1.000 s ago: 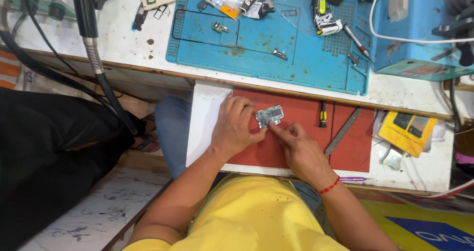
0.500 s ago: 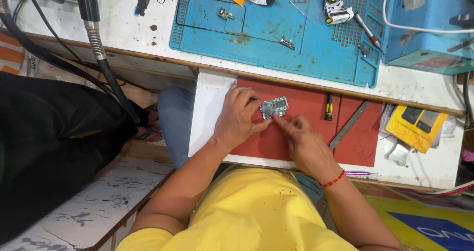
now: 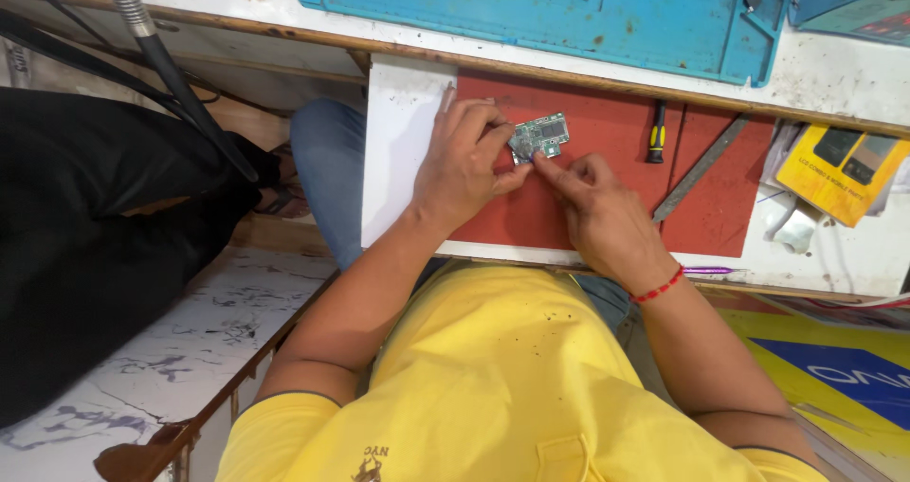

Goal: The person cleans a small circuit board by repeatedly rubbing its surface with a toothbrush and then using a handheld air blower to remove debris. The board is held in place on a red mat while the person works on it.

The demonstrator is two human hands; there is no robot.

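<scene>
Centre of frame: one circuit board (image 3: 539, 135) on one red mat (image 3: 607, 131); left hand (image 3: 462, 164) pinches the board's left edge between thumb and fingers; right hand (image 3: 595, 207) holds nothing, its forefinger tip pressed to the board's lower edge. Right of centre: one screwdriver (image 3: 656, 144); one metal ruler (image 3: 700, 168), slanted. Top: one blue mat (image 3: 531, 8). Far right: one yellow box (image 3: 836, 173).

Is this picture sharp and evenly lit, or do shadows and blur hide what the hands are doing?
Head view: light is soft and even, with no harsh glare; the small green circuit board looks fairly sharp between the left hand and right hand on the red mat. The fingers cast only faint shadows. The dark clothing at left loses detail, and the bench edge runs slightly tilted.
</scene>
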